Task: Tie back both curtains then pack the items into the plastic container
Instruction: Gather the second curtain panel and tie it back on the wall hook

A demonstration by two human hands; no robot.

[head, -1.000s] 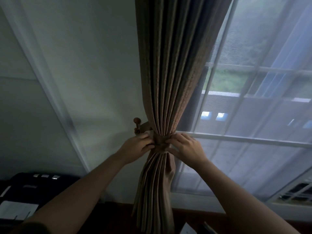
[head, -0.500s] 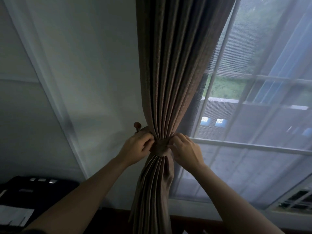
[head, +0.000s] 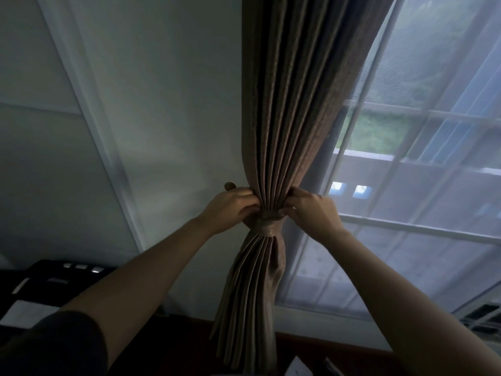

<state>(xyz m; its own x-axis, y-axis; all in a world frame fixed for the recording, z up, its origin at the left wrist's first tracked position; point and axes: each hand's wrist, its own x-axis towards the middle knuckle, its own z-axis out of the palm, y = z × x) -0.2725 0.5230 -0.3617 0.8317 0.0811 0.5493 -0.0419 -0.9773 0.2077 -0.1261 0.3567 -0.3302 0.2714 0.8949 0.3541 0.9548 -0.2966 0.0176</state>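
The left fingers (head: pixel 248 198) are curling into the gathered pleats of the brown curtain (head: pixel 292 104). The right fingers (head: pixel 298 192) are pinching the same bunch from the opposite side, with the thumb tucking in at the upper edge of the tieback (head: pixel 267 226). From my remote seat I am reading both grips as closed on the cloth, just above the band. The left hand (head: pixel 230 210) is sitting knuckles up, just below a dark round knob (head: pixel 230 185) on the wall (head: pixel 162 104). The right hand (head: pixel 311 213) is angling down toward the curtain's cinched waist, wrist bent. Both bare forearms are reaching up and inward from the bottom corners, and a dark sleeve (head: pixel 54 346) is showing at the left elbow. The curtain is hanging at the left edge of the window (head: pixel 420 227), cinched by the tieback and flaring out below it, with a sheer curtain (head: pixel 352 267) covering the panes beside it. I am making out a black object (head: pixel 48 280) low on the left, too dim to name.
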